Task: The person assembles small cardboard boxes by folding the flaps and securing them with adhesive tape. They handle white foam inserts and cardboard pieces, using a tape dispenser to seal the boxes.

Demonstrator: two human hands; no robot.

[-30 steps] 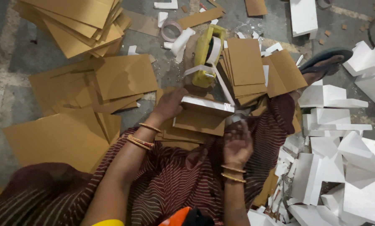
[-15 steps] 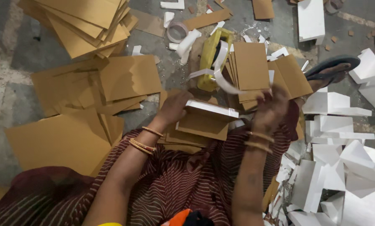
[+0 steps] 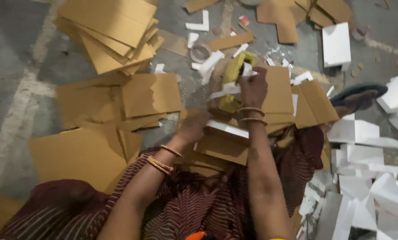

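Nearest, striped maroon cloth (image 3: 194,209) covers the lap, its lower part cut off by the frame edge. Above it the left hand (image 3: 192,126) presses down on a flat brown cardboard piece with a white edge (image 3: 223,142), fingers curled over its near corner and partly hidden. Farther out, the right hand (image 3: 253,86) is closed around a yellow tape dispenser (image 3: 231,80), a white tape strip (image 3: 221,92) trailing from it; the dispenser's base is hidden. Beyond, cardboard stacks (image 3: 114,31) lie on the floor (image 3: 12,53).

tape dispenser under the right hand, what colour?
Yellow, best seen in the head view: tape dispenser, right hand gripping it.
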